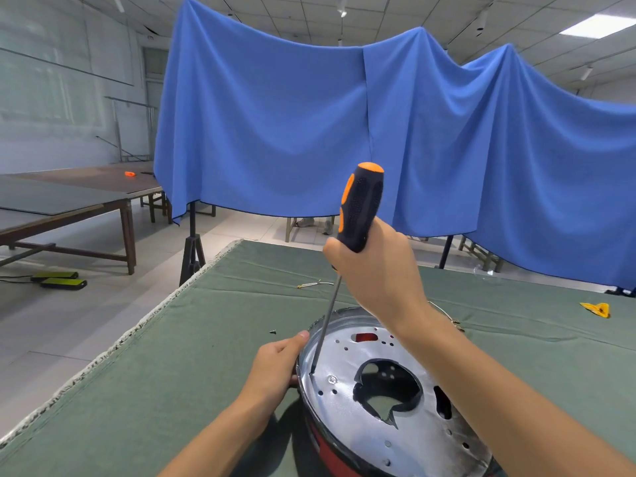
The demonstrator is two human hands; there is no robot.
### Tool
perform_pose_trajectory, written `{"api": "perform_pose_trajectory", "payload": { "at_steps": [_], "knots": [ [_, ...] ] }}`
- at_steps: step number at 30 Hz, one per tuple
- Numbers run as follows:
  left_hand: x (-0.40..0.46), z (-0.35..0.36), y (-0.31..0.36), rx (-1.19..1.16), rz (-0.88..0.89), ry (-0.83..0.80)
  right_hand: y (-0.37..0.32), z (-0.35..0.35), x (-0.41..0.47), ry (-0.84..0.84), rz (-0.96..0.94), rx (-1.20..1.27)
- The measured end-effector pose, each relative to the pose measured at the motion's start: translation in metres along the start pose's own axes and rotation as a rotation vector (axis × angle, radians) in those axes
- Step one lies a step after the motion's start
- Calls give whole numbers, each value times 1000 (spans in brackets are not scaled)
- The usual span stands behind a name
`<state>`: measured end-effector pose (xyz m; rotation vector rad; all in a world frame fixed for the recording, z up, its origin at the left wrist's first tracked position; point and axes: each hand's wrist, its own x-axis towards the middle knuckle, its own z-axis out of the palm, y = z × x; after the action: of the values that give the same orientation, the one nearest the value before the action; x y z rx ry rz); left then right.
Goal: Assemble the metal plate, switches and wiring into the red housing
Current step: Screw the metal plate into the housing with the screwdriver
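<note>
Shiny metal already sits in place: the metal plate [378, 390] lies inside the red housing [330, 452], which stands at the near edge of the table [206, 339] with the green cloth. One screw [332, 379] looks to be in the plate. Many small holes are open, so I think more screws have to go in. A loose screw [273, 332] lies on the cloth just left of the housing, and a bit of wire [311, 284] lies farther back, near the middle of the table. I cannot see any switches, so that part looks not yet done.

The right hand [378, 270] is up high, wrapped tight around the low end of the handle of the black and orange screwdriver [359, 208]. The thin shaft leans down and left, and its tip touches the plate near the left rim. The left hand [275, 366] grips the left rim of the housing, thumb on top.
</note>
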<state>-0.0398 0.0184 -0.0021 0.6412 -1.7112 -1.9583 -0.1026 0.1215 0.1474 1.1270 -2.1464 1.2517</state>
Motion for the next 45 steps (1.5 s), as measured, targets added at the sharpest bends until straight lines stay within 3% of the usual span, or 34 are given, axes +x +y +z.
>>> {"api": "perform_pose_trajectory", "payload": {
  "at_steps": [3, 6, 9, 15, 20, 24, 26, 33, 38, 42, 45],
  "knots": [
    [-3, 0, 1, 71, 77, 52, -4, 5, 5, -28, 25, -20],
    [-13, -4, 4, 319, 425, 221, -6, 5, 8, -50, 38, -13],
    [-27, -2, 12, 333, 616, 108, -8, 4, 10, -72, 59, -18],
    [-27, 0, 18, 327, 588, 161, -12, 2, 8, -111, 62, -25],
    [-26, -5, 21, 388, 630, 99, -16, -5, 9, -126, 60, 2],
    [-23, -5, 19, 445, 632, 44, -12, -6, 13, -252, 170, 264],
    [-24, -4, 18, 405, 599, 35, -9, -6, 10, -232, 162, 307],
    [-27, 3, 20, 278, 507, 42, -17, 3, 5, -114, 61, 20],
    [-26, -1, 19, 388, 505, -36, -19, -4, 7, -298, 193, 568],
    [-25, -3, 18, 437, 546, -50, -14, -5, 8, -248, 107, 549],
    [-26, 2, 18, 335, 528, 11, -14, -3, 4, -164, 88, 535]
  ]
}}
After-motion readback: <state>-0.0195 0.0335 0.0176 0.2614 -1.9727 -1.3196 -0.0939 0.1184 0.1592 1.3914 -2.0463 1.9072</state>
